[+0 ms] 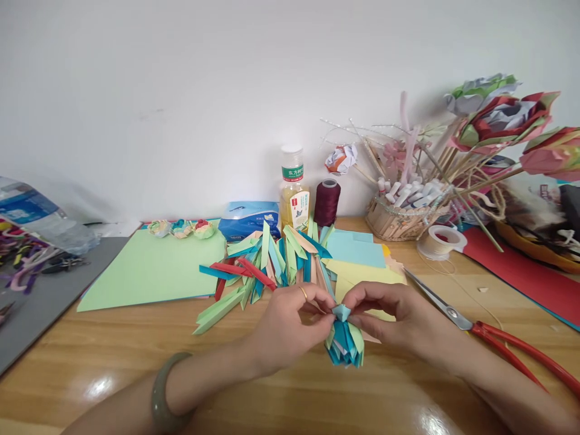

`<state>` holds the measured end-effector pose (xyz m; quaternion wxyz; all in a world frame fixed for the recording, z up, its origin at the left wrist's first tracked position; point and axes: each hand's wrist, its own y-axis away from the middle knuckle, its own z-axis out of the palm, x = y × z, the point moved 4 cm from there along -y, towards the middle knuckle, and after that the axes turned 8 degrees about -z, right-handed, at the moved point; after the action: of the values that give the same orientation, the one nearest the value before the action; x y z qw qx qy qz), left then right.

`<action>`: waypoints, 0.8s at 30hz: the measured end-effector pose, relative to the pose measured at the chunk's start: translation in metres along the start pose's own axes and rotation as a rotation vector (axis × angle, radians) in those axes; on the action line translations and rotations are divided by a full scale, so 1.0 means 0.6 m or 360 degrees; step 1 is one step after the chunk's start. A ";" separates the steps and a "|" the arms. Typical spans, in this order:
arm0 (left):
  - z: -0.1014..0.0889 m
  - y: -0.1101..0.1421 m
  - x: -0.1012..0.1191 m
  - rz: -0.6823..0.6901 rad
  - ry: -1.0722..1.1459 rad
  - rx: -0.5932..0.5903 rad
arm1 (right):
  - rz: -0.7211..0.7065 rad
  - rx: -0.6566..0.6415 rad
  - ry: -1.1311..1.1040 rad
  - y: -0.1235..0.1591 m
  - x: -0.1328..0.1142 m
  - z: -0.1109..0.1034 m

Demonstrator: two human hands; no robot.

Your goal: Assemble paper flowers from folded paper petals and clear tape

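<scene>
My left hand (285, 323) and my right hand (394, 317) meet over the wooden table (113, 356), both pinching the top of a small bundle of folded blue and green paper strips (345, 345). The bundle hangs down between my fingers, its loose ends toward me. A ring sits on my left hand and a jade bangle (164, 393) on that wrist. Just behind my hands lies a heap of several folded paper strips (267, 263) in green, blue, red and peach.
Red-handled scissors (489, 332) lie at the right. Green paper sheets (154, 269), blue and yellow sheets (356, 251), a tissue pack (249, 219), a drink bottle (293, 190), a dark thread spool (327, 202), a tape roll (440, 240) and a basket of paper flowers (403, 220) stand behind. A plastic bottle (36, 217) lies at the left.
</scene>
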<state>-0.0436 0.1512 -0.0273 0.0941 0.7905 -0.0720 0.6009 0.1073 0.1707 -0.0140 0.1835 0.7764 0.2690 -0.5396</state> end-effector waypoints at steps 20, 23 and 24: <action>-0.005 0.000 0.005 -0.0044 0.0058 -0.0113 | -0.0107 0.0193 0.0215 0.005 -0.006 0.003; -0.005 0.001 0.001 0.0035 -0.0027 -0.0022 | -0.0225 0.0274 0.0364 0.006 -0.006 0.007; -0.005 0.002 0.000 0.0069 -0.0059 0.0009 | -0.0257 0.0299 0.0412 0.007 -0.005 0.008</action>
<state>-0.0467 0.1509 -0.0263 0.0774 0.8001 -0.0890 0.5882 0.1056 0.1641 -0.0128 0.0299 0.8290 0.3002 -0.4708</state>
